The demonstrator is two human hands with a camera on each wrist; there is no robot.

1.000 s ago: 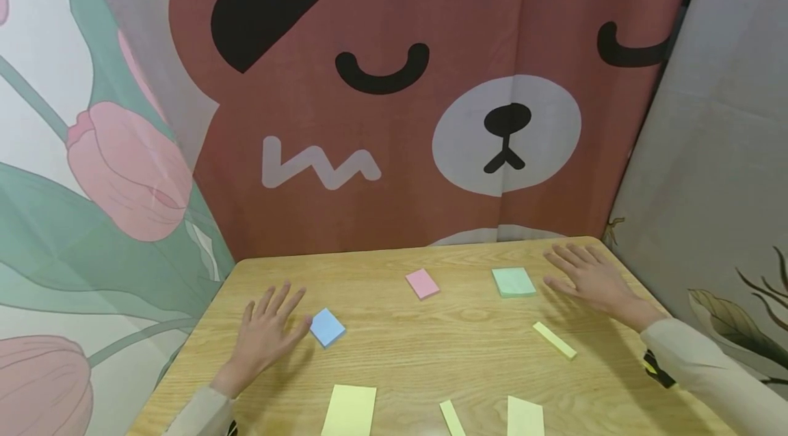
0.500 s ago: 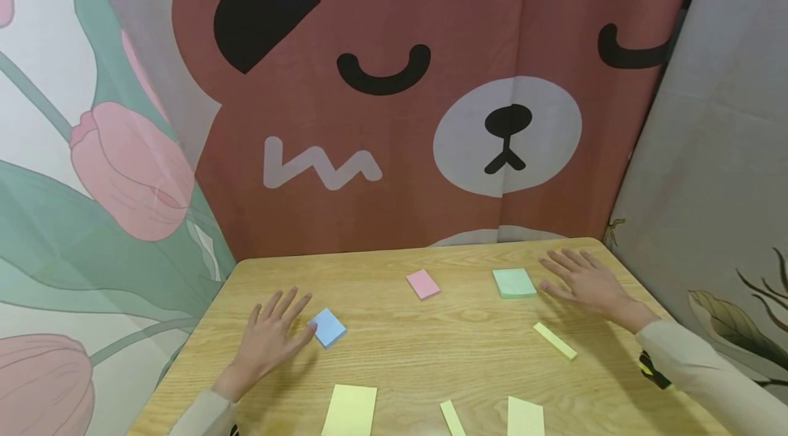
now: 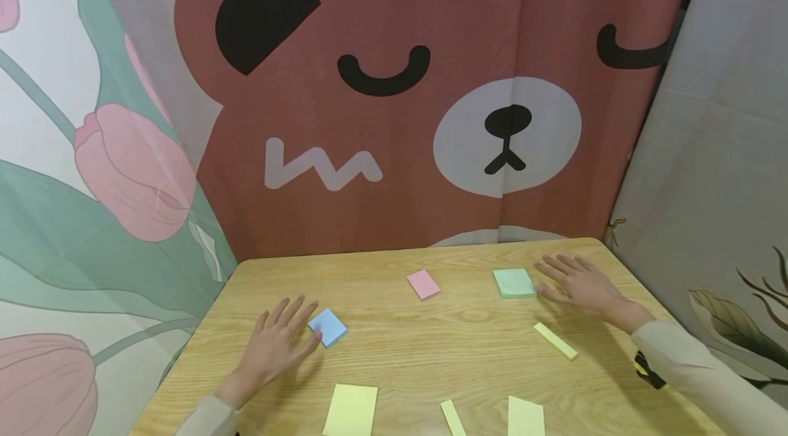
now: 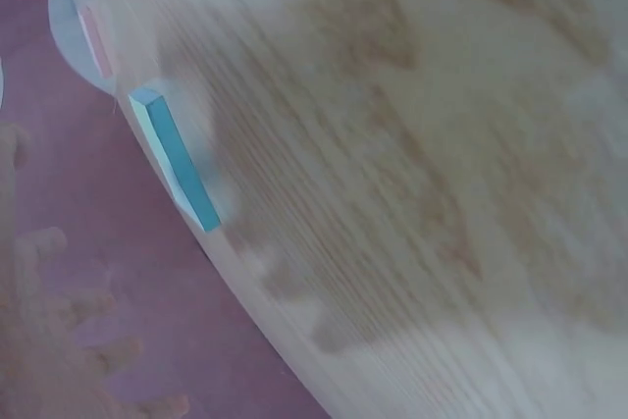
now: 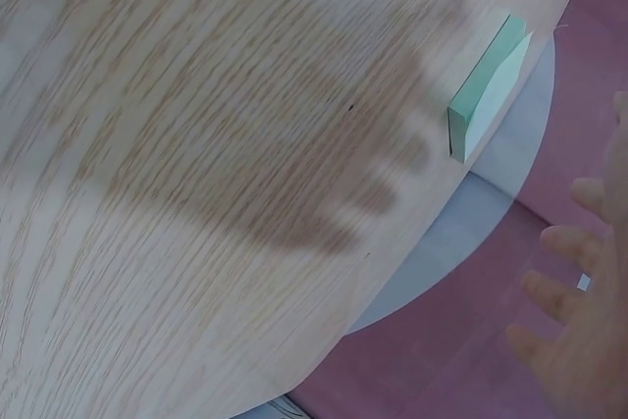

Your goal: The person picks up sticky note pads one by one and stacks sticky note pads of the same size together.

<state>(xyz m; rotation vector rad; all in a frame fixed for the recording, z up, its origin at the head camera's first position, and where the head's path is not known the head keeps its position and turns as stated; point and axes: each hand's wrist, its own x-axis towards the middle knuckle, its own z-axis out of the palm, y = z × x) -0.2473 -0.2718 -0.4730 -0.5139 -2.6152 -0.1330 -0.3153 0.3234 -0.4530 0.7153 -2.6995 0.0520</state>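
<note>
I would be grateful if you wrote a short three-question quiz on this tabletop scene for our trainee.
1. What colour is the pad nearest the left hand?
2. True or false: the right hand is gripping a pad.
3. Fill in: from left to right in the head view, the pink pad comes between the blue pad and the ____ pad.

Key: 1. Blue. 2. False; it holds nothing, near the green pad. 3. Green.

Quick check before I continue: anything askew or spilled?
No spill shows. The blue pad and pink pad sit askew to the far edge of the table, while the green pad lies nearly square to it.
</note>
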